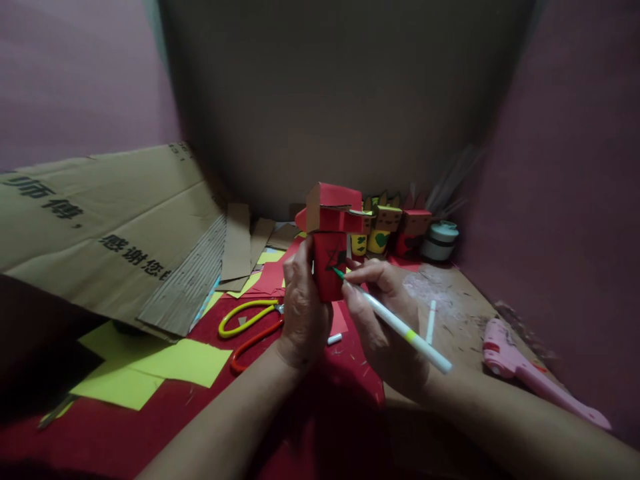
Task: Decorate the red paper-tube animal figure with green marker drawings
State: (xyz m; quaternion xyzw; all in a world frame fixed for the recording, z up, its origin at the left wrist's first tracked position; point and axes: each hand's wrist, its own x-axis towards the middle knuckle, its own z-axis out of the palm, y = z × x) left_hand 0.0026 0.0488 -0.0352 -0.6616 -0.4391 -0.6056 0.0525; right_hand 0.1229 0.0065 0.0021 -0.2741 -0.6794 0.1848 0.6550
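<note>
My left hand [304, 307] is wrapped round a red paper cup figure [327, 283], holding it upright in the middle of the view. A red box-shaped cardboard head [340, 197] sits on top of the cup. Dark lines like a star outline show on the cup's front, with a dark filled patch at its right. In my right hand [383, 307] is a white marker pen [395, 323] with a green tip and a yellow band. Its tip touches or nearly touches the drawn lines. Below the cup lies a small white pen cap [335, 339].
Scissors [249, 319] with yellow and red handles lie left of my hands, near yellow paper sheets [185, 360]. A large cardboard sheet [115, 233] leans at left. Finished-looking cup figures [383, 230] stand behind, beside a grey-green jar [440, 240]. A pink glue gun [520, 367] lies right.
</note>
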